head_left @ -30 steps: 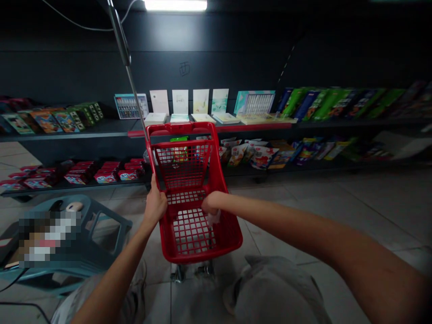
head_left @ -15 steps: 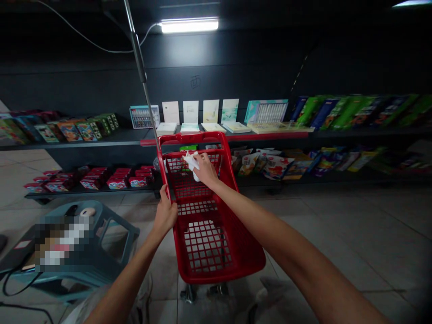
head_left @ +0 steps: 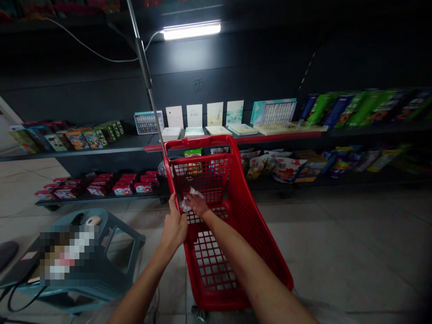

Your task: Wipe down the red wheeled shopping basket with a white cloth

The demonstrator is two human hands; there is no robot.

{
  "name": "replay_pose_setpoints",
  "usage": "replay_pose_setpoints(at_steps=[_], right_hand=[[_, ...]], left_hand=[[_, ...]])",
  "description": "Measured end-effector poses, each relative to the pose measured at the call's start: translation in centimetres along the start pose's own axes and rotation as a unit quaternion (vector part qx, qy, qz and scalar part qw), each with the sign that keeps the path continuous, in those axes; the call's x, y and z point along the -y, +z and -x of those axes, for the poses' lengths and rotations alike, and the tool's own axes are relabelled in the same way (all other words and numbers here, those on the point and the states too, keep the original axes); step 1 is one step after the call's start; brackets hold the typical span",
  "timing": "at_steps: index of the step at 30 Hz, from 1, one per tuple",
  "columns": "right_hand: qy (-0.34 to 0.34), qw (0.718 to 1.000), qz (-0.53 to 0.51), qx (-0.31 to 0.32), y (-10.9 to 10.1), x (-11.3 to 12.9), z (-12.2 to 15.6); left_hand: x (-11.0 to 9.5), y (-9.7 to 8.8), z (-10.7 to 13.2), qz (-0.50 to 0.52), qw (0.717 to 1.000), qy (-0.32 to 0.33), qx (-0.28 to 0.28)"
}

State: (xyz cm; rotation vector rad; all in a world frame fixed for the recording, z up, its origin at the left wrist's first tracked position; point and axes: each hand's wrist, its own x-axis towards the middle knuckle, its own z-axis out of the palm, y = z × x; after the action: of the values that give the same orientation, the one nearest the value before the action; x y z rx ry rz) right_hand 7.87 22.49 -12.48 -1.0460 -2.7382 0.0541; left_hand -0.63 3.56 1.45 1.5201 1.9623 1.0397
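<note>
Currently, left hand [head_left: 175, 228] on one cart [head_left: 249, 208], right hand [head_left: 198, 205] holding one cloth [head_left: 185, 206].

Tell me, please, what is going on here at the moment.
A person's left hand grips the left rim of a red shopping cart. Their right hand is inside the basket near that side, holding a crumpled white cloth or tissue. The cart stands before stocked shelves, with a blue-grey stool to its left.
</note>
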Motion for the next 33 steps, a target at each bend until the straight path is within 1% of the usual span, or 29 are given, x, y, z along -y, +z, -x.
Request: replay_pose_setpoints(at_steps=[1, 2, 3, 4, 6, 7, 8, 10, 11, 12, 13, 14, 15, 16, 17, 19, 21, 22, 23, 24, 25, 26, 28, 31, 33], right_hand=[[0.005, 1.0, 0.004, 0.017, 0.6, -0.5, 1.0], [0.015, 1.0, 0.01, 0.025, 0.7, -1.1, 1.8], [0.023, 0.999, 0.015, 0.03, 0.3, -1.8, 2.4], [0.025, 0.999, 0.02, 0.031, -0.5, -2.6, 2.6], [0.013, 0.999, 0.029, 0.005, -3.5, -3.9, 2.0], [0.001, 0.999, 0.037, -0.029, -5.5, -4.3, 1.3], [-0.003, 0.995, 0.044, -0.085, -7.6, -4.7, 0.4], [0.019, 0.977, 0.048, -0.208, -11.8, -5.0, -1.6], [0.034, 0.965, 0.049, -0.256, -13.6, -5.0, -2.5], [0.049, 0.955, 0.049, -0.29, -14.8, -4.9, -3.2], [0.06, 0.948, 0.049, -0.307, -15.5, -4.8, -3.7], [0.068, 0.948, 0.049, -0.308, -15.5, -4.8, -3.8], [0.074, 0.952, 0.049, -0.293, -14.8, -4.7, -3.7], [0.078, 0.96, 0.05, -0.265, -13.5, -4.6, -3.1], [0.082, 0.969, 0.049, -0.227, -11.7, -4.5, -2.3], [0.092, 0.986, 0.046, -0.129, -7.4, -4.4, 0.2], [0.1, 0.994, 0.035, -0.025, -3.3, -4.4, 3.0], [0.107, 0.994, 0.03, 0.002, -1.7, -4.4, 4.2], [0.114, 0.993, 0.026, 0.024, -0.7, -4.5, 5.2], [0.121, 0.992, 0.022, 0.035, -0.3, -4.7, 5.9], [0.128, 0.991, 0.021, 0.039, -0.4, -4.9, 6.1], [0.136, 0.99, 0.019, 0.028, -1.1, -5.2, 6.1], [0.161, 0.986, 0.015, -0.033, -3.8, -5.9, 5.0], [0.201, 0.963, 0.012, -0.181, -9.5, -6.8, 2.2], [0.215, 0.934, 0.019, -0.285, -13.0, -7.2, 0.6]], left_hand=[[0.0, 0.0, -0.1, 0.006, 1.0, 0.004, -0.001], [0.0, 0.0, -0.1, 0.012, 1.0, 0.008, -0.002], [0.0, 0.0, -0.2, 0.017, 1.0, 0.009, -0.002], [0.0, -0.1, -0.2, 0.02, 1.0, 0.01, -0.001], [0.0, 0.0, -0.2, 0.021, 1.0, 0.01, -0.005], [-0.1, 0.0, -0.2, 0.02, 1.0, 0.011, -0.006], [-0.1, 0.0, -0.1, 0.02, 1.0, 0.011, -0.009], [-0.2, 0.1, 0.0, 0.018, 1.0, 0.008, -0.013], [-0.2, 0.2, 0.1, 0.016, 1.0, 0.006, -0.013], [-0.2, 0.2, 0.2, 0.014, 1.0, 0.005, -0.014], [-0.2, 0.3, 0.3, 0.012, 1.0, 0.005, -0.015], [-0.2, 0.3, 0.4, 0.01, 1.0, 0.005, -0.015], [-0.2, 0.4, 0.5, 0.011, 1.0, 0.006, -0.015], [-0.2, 0.4, 0.6, 0.012, 1.0, 0.006, -0.014], [-0.2, 0.5, 0.6, 0.014, 1.0, 0.005, -0.013], [-0.3, 0.5, 0.7, 0.018, 1.0, 0.003, -0.011], [-0.4, 0.4, 0.7, 0.02, 1.0, 0.004, -0.01], [-0.4, 0.4, 0.7, 0.021, 1.0, 0.005, -0.01], [-0.4, 0.4, 0.6, 0.02, 1.0, 0.006, -0.01], [-0.4, 0.3, 0.6, 0.02, 1.0, 0.007, -0.01], [-0.4, 0.3, 0.5, 0.019, 1.0, 0.008, -0.011], [-0.4, 0.3, 0.4, 0.017, 1.0, 0.007, -0.012], [-0.4, 0.3, 0.3, 0.012, 1.0, 0.006, -0.014], [-0.5, 0.3, 0.2, 0.004, 1.0, 0.004, -0.017], [-0.5, 0.3, 0.1, 0.002, 1.0, 0.004, -0.019]])
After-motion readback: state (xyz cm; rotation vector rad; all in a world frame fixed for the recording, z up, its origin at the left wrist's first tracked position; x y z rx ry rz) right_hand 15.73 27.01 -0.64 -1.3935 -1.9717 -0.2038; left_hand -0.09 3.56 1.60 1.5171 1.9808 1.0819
